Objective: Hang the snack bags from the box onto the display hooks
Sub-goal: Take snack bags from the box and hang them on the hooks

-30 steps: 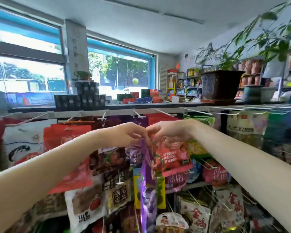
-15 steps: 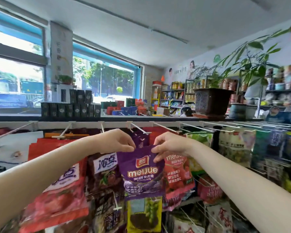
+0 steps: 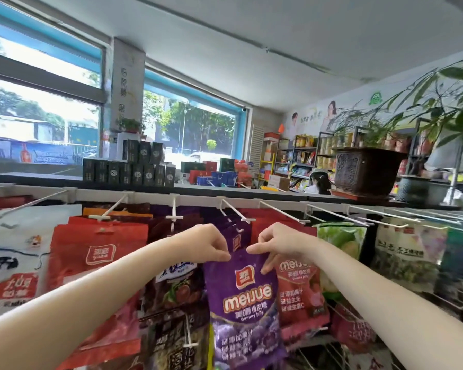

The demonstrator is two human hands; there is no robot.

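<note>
1. I see both hands up: left hand (image 3: 210, 243) and right hand (image 3: 277, 243) each pinch a top corner of the purple bag (image 3: 242, 297).
2. It hangs just below its hook (image 3: 231, 210), not yet threaded on.
3. Neighbouring hooks are already loaded; the box is out of view.

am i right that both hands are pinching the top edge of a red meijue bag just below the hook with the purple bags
Not quite: the head view shows the bag is purple, not red. The left hand and right hand do pinch its top edge just below the hook with the purple bags.
</note>
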